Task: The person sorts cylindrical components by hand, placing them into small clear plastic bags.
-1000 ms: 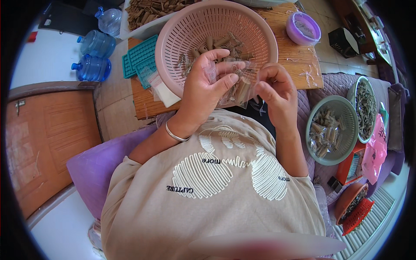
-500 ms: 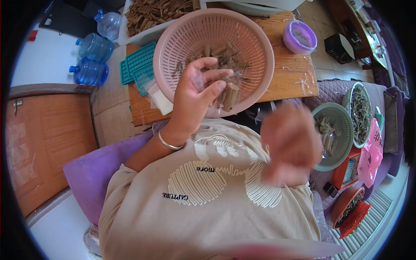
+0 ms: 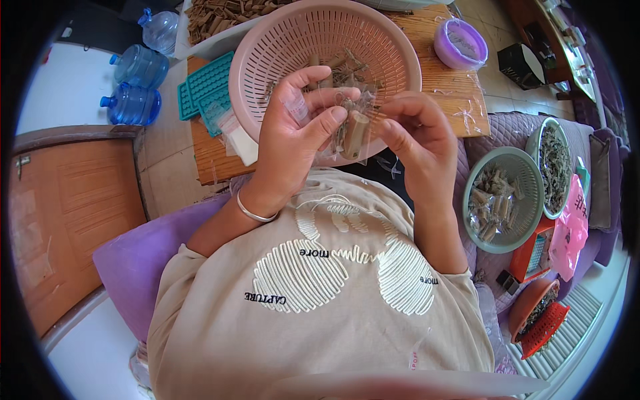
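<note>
Clear bag, partly behind left grip

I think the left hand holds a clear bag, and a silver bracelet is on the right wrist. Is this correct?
Not quite: the silver bracelet is on the left wrist, as the head view shows. The left hand does hold the clear bag.

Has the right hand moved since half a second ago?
Yes: the right hand has moved forward and left, toward the pink basket.
</note>
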A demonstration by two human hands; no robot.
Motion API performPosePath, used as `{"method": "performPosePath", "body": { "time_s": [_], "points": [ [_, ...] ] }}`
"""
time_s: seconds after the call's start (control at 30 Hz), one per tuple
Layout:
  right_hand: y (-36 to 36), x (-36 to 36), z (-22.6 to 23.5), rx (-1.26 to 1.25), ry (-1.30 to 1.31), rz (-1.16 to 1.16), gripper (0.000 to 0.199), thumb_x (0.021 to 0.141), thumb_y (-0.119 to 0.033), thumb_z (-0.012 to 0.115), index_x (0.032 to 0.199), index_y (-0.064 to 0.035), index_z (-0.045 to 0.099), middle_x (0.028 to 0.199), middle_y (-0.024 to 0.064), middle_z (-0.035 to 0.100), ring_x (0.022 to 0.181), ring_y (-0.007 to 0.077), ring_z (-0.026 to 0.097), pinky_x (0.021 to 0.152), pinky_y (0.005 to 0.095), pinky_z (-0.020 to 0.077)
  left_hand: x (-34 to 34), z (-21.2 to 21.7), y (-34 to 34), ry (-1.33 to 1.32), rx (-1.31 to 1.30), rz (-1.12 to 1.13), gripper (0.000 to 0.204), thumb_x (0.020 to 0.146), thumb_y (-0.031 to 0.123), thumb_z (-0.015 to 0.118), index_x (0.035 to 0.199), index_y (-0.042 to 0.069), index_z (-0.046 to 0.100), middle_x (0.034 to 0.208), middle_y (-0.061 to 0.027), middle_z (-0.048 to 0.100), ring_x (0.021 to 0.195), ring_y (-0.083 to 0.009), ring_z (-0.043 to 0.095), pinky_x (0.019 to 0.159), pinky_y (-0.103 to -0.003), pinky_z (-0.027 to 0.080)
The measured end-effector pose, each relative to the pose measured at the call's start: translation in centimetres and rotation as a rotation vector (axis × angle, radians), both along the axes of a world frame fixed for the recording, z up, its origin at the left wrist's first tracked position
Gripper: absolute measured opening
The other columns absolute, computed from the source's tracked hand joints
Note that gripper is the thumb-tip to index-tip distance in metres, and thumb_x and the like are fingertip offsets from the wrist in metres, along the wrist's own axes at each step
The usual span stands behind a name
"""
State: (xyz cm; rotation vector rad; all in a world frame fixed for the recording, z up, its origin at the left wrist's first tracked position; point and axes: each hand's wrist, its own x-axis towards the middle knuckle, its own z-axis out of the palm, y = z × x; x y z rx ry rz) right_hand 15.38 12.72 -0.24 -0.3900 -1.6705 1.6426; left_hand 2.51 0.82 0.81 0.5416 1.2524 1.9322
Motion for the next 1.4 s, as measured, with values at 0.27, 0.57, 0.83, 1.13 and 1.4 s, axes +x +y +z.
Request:
{"method": "performPosePath", "body": {
  "time_s": [0.27,0.57,0.83,1.13,1.4],
  "points": [
    [0.0,-0.6,0.2,-0.457,0.014,0.228,0.016,0.086,-0.006,0.072,0.095,0.0,0.062,0.096,0.0015,0.061,0.085,0.0075,0.057,0.077,0.0221,0.0474,-0.2,-0.7,-0.1,0.097,0.035,-0.058,0.049,0.09,-0.002,0.063,0.133,0.004,0.038,0.114,-0.017,0.065,0.095,-0.0124,0.063,0.071,-0.018,0.052],
    [0.5,-0.9,-0.5,-0.474,0.075,0.273,0.012,0.088,-0.006,0.069,0.094,0.0005,0.061,0.098,0.003,0.062,0.085,0.007,0.055,0.077,0.0212,0.0446,-0.4,-0.7,-0.1,0.115,0.013,-0.073,0.048,0.091,-0.002,0.061,0.133,0.004,0.037,0.116,-0.0177,0.065,0.1,-0.015,0.063,0.082,-0.022,0.053],
    [0.0,-0.7,-0.3,-0.407,0.063,0.212,0.01,0.09,-0.003,0.066,0.096,0.0007,0.06,0.098,0.0046,0.062,0.083,0.0071,0.055,0.076,0.0217,0.0451,-0.6,-1.1,-0.6,0.273,-0.07,-0.007,0.025,0.09,0.004,0.066,0.114,0.0,0.057,0.104,-0.009,0.068,0.089,-0.0102,0.064,0.076,-0.022,0.052],
    [-0.6,-0.2,-0.2,-0.315,0.102,0.173,0.015,0.089,0.004,0.063,0.102,-0.0001,0.055,0.096,0.0077,0.065,0.08,0.0094,0.06,0.073,0.0218,0.0505,-1.5,0.3,-2.0,0.68,-0.223,-0.001,0.013,0.09,0.002,0.065,0.103,-0.001,0.064,0.095,-0.0026,0.064,0.086,-0.0072,0.059,0.076,-0.021,0.049],
    [-1.5,-0.1,0.2,-0.42,0.156,0.145,0.024,0.089,0.004,0.063,0.111,0.0016,0.056,0.095,0.0087,0.067,0.081,0.0106,0.063,0.072,0.0229,0.0531,-2.0,1.2,-2.6,0.904,0.013,-0.042,0.011,0.088,-0.005,0.06,0.097,0.002,0.063,0.088,-0.0035,0.06,0.083,-0.0097,0.056,0.074,-0.023,0.046]
  ]
}}
